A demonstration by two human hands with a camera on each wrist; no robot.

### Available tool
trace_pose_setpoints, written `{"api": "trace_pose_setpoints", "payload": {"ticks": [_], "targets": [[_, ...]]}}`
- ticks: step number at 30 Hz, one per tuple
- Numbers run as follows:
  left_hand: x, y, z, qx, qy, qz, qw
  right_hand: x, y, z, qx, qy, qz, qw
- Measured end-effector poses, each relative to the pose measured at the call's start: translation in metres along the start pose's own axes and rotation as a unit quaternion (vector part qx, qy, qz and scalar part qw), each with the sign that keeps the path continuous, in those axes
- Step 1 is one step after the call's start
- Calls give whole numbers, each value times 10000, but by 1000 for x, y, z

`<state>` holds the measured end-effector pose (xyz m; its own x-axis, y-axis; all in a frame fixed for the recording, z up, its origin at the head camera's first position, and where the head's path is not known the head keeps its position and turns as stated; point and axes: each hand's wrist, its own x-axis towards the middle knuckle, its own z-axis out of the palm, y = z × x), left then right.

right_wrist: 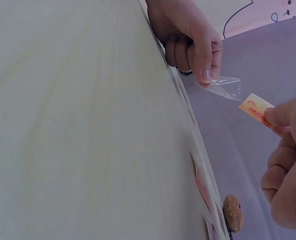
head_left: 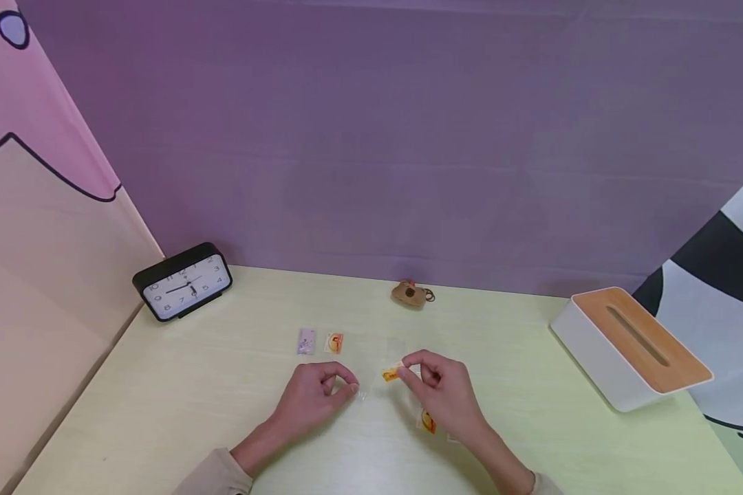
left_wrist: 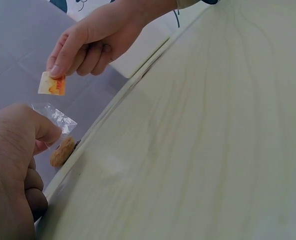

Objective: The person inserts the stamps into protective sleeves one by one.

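My left hand (head_left: 318, 397) pinches a small clear plastic bag (right_wrist: 226, 87) between thumb and forefinger. In the right wrist view the bag points toward the other hand. My right hand (head_left: 444, 390) pinches a small orange and cream printed card (left_wrist: 53, 83) by its edge, close to the bag and apart from it in the left wrist view. On the table beyond the left hand lie a purple patterned packet (head_left: 306, 341) and a small orange and white card (head_left: 334, 343). Another orange card (head_left: 428, 421) lies under the right wrist, partly covered, beside a pale piece (head_left: 453, 438).
A black-framed clock (head_left: 184, 282) stands at the back left of the pale table (head_left: 179, 385). A small brown pouch (head_left: 410, 294) with a ring sits near the back edge. To the right is a white tissue box (head_left: 625, 350) with a wooden lid. Purple cloth (head_left: 371, 137) hangs behind.
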<state>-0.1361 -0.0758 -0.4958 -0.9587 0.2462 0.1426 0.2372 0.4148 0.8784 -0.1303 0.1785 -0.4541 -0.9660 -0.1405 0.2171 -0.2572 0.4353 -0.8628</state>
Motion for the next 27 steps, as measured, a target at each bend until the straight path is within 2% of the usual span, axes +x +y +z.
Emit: {"api": "trace_pose_setpoints", "payload": {"ticks": [7, 16, 27], "targets": [[-2, 1, -1, -25, -274, 18, 9996, 2, -4, 3, 349, 202, -372, 9985], [-2, 0, -1, 74, -326, 232, 9992, 5, -5, 10, 667, 126, -797, 9945], [-2, -2, 0, 51, -378, 329, 9987, 4, -6, 12, 315, -79, -548, 9980]]}}
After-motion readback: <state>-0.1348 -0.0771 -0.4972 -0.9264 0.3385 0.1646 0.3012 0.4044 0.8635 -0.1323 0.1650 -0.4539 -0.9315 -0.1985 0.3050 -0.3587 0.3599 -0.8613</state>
